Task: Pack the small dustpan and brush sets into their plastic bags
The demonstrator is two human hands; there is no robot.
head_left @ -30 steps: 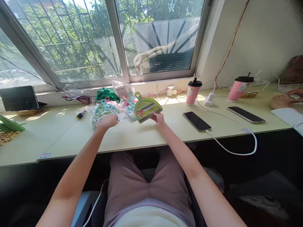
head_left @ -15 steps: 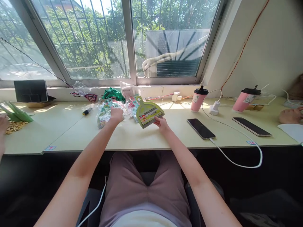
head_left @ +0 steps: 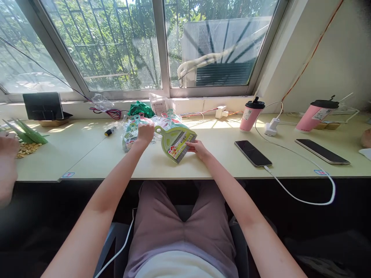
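Dustpan (head_left: 177, 146) before packets (head_left: 171, 121), left of the phones (head_left: 253, 153) on the table (head_left: 220, 143), with cups (head_left: 251, 117) behind the phones

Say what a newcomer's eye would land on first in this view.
Probably the lime-green dustpan, held at its bristled edge by the right grip near the centre of the view. Next would come the two pink cups with black lids on the right side of the desk, then the sunlit window behind it.

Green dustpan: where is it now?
The green dustpan is near the middle of the head view, in the right hand and just right of the left hand.
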